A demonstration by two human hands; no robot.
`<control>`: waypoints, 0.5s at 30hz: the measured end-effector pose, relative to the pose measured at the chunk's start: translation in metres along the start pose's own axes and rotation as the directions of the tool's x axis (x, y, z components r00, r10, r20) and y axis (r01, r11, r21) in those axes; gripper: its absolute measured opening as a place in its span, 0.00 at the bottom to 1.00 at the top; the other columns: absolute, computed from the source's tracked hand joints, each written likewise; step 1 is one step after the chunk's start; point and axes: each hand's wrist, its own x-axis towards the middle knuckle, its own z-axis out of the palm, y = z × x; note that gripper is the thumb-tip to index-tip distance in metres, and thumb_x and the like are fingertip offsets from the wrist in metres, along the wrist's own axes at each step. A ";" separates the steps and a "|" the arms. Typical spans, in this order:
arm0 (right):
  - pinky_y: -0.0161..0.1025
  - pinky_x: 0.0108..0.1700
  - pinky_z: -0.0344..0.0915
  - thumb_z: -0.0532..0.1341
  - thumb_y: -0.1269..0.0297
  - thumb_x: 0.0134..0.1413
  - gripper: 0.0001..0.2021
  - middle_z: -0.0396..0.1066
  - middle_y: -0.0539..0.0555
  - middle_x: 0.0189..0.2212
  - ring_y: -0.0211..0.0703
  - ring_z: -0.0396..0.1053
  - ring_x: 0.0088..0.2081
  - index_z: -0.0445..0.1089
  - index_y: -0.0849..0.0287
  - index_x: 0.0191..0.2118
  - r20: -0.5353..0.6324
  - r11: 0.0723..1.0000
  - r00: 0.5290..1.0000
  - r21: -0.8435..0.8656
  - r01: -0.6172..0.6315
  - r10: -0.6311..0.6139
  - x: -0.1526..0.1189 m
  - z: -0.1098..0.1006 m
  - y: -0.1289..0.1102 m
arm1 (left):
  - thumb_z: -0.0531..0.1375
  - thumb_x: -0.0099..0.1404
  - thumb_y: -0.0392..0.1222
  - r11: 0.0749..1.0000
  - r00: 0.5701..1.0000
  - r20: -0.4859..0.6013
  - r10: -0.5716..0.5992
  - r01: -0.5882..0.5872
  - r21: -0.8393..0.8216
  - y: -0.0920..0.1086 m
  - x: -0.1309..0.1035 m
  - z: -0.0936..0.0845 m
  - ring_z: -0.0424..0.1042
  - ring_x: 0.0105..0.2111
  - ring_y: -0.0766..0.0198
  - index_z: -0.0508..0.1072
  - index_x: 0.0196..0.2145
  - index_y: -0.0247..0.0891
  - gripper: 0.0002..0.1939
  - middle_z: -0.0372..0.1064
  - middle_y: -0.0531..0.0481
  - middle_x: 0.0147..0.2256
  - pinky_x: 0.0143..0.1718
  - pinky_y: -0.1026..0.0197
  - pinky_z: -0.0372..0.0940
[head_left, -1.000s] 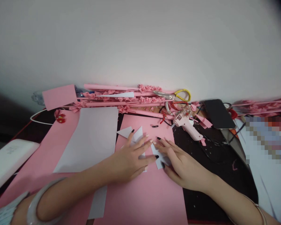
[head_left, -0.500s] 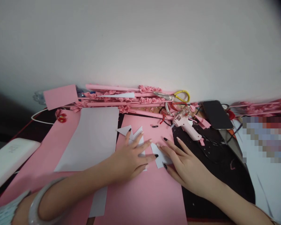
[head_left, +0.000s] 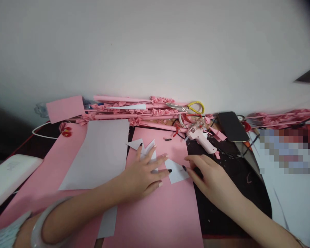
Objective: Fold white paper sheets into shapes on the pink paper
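Note:
My left hand (head_left: 146, 168) lies flat with its fingers spread over a folded or cut piece of white paper (head_left: 136, 143) on a pink sheet (head_left: 155, 213). Between the two hands is a smaller white paper piece (head_left: 175, 174) with slanted edges. At that piece's right edge is my right hand (head_left: 212, 177). Its thumb tip touches or hovers just over the paper, and its fingers are bent, with a gap between thumb and index finger. Whether the bent fingertips touch anything is hidden.
Behind the sheet lie a pale pink glue gun (head_left: 203, 140), yellow-handled scissors (head_left: 187, 108), pink paper flower stems (head_left: 119, 99) and a black phone (head_left: 233, 126). White paper (head_left: 105, 148) is at left, near a white box-like device (head_left: 14, 177). A wall (head_left: 155, 48) closes off the back.
My right hand has drawn back to the right and bent its fingers, uncovering more of the small white piece. My left hand stays flat. The view has shifted slightly.

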 end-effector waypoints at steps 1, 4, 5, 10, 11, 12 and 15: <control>0.41 0.37 0.65 0.53 0.67 0.56 0.07 0.68 0.56 0.32 0.46 0.67 0.36 0.64 0.61 0.40 0.041 1.000 0.999 -0.017 -0.019 0.019 0.007 0.001 -0.004 | 0.51 0.64 0.40 1.000 1.000 0.010 0.012 -0.012 -0.007 0.000 0.000 0.000 0.38 0.60 0.40 0.61 0.54 0.49 0.19 0.50 0.50 0.60 0.52 0.27 0.37; 0.40 0.33 0.63 0.53 0.66 0.56 0.07 0.67 0.58 0.30 0.46 0.66 0.32 0.64 0.63 0.31 0.149 0.992 0.987 -0.116 -0.048 0.065 0.024 0.008 -0.012 | 0.50 0.65 0.40 0.999 0.999 0.024 0.029 -0.028 -0.026 -0.003 0.000 0.003 0.38 0.60 0.39 0.62 0.53 0.49 0.19 0.53 0.52 0.58 0.50 0.25 0.35; 0.40 0.32 0.62 0.52 0.66 0.56 0.08 0.67 0.58 0.29 0.46 0.66 0.31 0.64 0.63 0.30 0.168 0.988 0.983 -0.149 -0.048 0.073 0.028 0.011 -0.013 | 0.50 0.65 0.41 0.999 1.000 0.015 0.025 -0.024 -0.031 -0.003 0.000 0.004 0.38 0.60 0.38 0.62 0.53 0.49 0.18 0.54 0.52 0.58 0.50 0.24 0.34; 0.37 0.30 0.56 0.50 0.68 0.56 0.09 0.67 0.56 0.26 0.44 0.65 0.29 0.64 0.62 0.28 0.193 0.988 0.980 -0.155 -0.013 0.043 0.032 0.022 -0.010 | 0.52 0.64 0.43 0.998 0.999 -0.025 -0.021 0.019 -0.055 -0.002 0.000 0.001 0.37 0.60 0.39 0.64 0.52 0.53 0.18 0.52 0.51 0.59 0.51 0.26 0.36; 0.36 0.30 0.55 0.50 0.68 0.56 0.10 0.67 0.55 0.25 0.42 0.65 0.28 0.64 0.62 0.27 0.195 0.992 0.981 -0.123 -0.001 0.025 0.031 0.022 -0.008 | 0.52 0.64 0.43 0.998 0.999 -0.021 -0.028 0.027 -0.055 -0.001 0.000 -0.001 0.36 0.60 0.38 0.64 0.52 0.53 0.18 0.51 0.50 0.59 0.50 0.26 0.37; 0.35 0.29 0.54 0.50 0.69 0.56 0.10 0.66 0.54 0.24 0.41 0.65 0.28 0.64 0.61 0.26 0.195 0.997 0.981 -0.082 0.010 0.006 0.030 0.022 -0.006 | 0.53 0.63 0.42 0.998 0.999 -0.018 -0.034 0.033 -0.052 0.000 0.000 -0.003 0.35 0.60 0.38 0.64 0.52 0.53 0.19 0.50 0.50 0.59 0.50 0.26 0.38; 0.34 0.27 0.51 0.49 0.71 0.56 0.12 0.63 0.50 0.21 0.36 0.61 0.24 0.62 0.60 0.23 0.182 0.997 0.983 0.069 0.022 -0.034 0.029 0.022 -0.003 | 0.55 0.62 0.41 0.998 0.998 -0.017 -0.055 0.055 -0.020 0.004 0.000 -0.008 0.34 0.60 0.37 0.63 0.53 0.54 0.21 0.47 0.49 0.60 0.50 0.26 0.39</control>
